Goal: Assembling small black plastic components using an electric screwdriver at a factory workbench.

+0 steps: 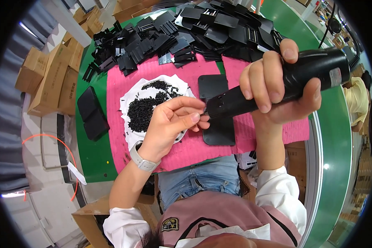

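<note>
- Two bare hands are meeting at one tool tip, above the workspace.
- Your right hand (273, 82) is wrapping firmly around a black cylindrical powered driver (298, 72), its nose pointing leftward.
- Your left hand (169, 122) is bringing thumb and fingertips nearly together at that tip; cannot tell whether they are pinching a screw.
- A flat black two-panel plate (219, 134) is lying beneath the driver's nose on the pink foam mat (120, 151), just right of your left hand, the nearer one. Its long axis is running away from you, crosswise to the driver.
- Small black screws (142, 115) are lying heaped on crumpled white cloth (125, 104), left of the plate.
</note>
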Available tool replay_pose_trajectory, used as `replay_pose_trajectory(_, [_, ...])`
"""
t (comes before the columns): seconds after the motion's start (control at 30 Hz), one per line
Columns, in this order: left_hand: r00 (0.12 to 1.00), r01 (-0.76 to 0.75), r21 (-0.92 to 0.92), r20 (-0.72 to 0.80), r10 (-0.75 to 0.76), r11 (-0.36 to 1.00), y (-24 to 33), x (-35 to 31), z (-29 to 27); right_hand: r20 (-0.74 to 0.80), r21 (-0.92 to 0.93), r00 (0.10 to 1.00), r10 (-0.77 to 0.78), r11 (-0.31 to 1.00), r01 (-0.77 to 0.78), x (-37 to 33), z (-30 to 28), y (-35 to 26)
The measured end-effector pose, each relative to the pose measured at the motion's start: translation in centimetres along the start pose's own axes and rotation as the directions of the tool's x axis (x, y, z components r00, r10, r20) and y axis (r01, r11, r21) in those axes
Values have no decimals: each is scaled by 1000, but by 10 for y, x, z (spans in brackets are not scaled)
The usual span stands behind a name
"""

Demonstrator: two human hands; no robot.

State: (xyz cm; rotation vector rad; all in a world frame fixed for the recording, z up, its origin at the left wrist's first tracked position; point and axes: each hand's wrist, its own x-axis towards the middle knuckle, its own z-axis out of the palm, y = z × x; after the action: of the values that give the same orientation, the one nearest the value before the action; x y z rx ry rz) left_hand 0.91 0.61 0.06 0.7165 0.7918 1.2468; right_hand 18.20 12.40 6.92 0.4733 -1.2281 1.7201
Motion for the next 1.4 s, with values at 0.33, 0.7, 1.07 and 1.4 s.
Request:
replay_pose_trajectory(0.33, [884,-241,921,78,461,305,-10,4,15,-246,-444,961,124,867,-225,4,-10,-25])
replay_pose_trajectory(0.7, [871,-296,925,160,464,238,-20,4,19,-274,-493,937,216,805,-330,7,-6,-12])
replay_pose_trajectory(1.07, [860,-313,933,198,470,180,-20,6,20,-211,-473,943,256,818,-327,4,-12,-8])
replay_pose_trajectory(1.4, [848,-306,948,231,477,87,-20,5,22,-156,-611,948,279,727,-314,1,-1,-6])
